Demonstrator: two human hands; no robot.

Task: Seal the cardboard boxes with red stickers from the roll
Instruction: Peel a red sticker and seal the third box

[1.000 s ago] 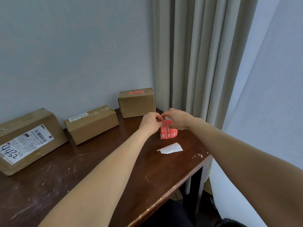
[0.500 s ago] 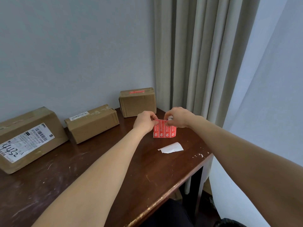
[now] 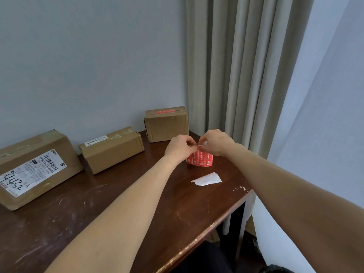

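A strip of red stickers (image 3: pixel 200 160) hangs above the dark wooden table (image 3: pixel 118 209), held at its top edge. My left hand (image 3: pixel 180 146) pinches its upper left corner and my right hand (image 3: pixel 215 142) pinches the top right, fingertips almost meeting. Three cardboard boxes stand along the wall: a large one with a white shipping label (image 3: pixel 33 168) at the left, a long one (image 3: pixel 112 149) in the middle, and a small one (image 3: pixel 166 124) at the back with a red sticker on its top seam.
A white scrap of backing paper (image 3: pixel 206 179) lies on the table below the strip. Beige curtains (image 3: pixel 236 75) hang behind the table's right end. The table's front edge runs diagonally at lower right, with floor beyond it.
The strip has curved and my two hands have come closer together at its top edge; half a second ago they held it flatter and wider apart.
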